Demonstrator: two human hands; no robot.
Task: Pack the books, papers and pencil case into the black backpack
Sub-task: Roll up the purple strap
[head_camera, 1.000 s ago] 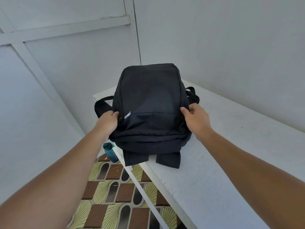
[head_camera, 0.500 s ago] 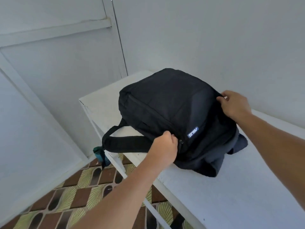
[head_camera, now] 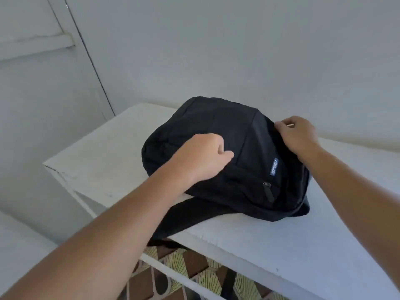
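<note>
Both my arms reach forward and down over the desk (head_camera: 303, 245). My left hand (head_camera: 203, 156) sits on the near-left part of the black backpack (head_camera: 227, 135), knuckles up. Its fingers (head_camera: 226, 153) are curled under toward the fabric; whether they pinch any cloth I cannot tell, the palm hides it. The left forearm crosses the desk's front edge on a diagonal.

My right hand (head_camera: 299, 135) is at the far-right edge of the backpack, wrist bent. Fingers curled, thumb and forefinger pinched on the fabric at the bag's seam.

The backpack lies flat on the white desk, front panel up, near the desk's left end and close to the wall (head_camera: 238, 50). It looks full and rounded. A small blue logo tag (head_camera: 274, 167) shows on the front panel, between my two hands. Just below it, a black zipper pull (head_camera: 268, 191) lies on a closed front zipper. One black shoulder strap (head_camera: 190, 215) trails from under the bag and hangs over the desk's near edge.

Under the desk, patterned brown and yellow-green floor tiles (head_camera: 194, 265) show past a white frame rail (head_camera: 173, 271).
</note>
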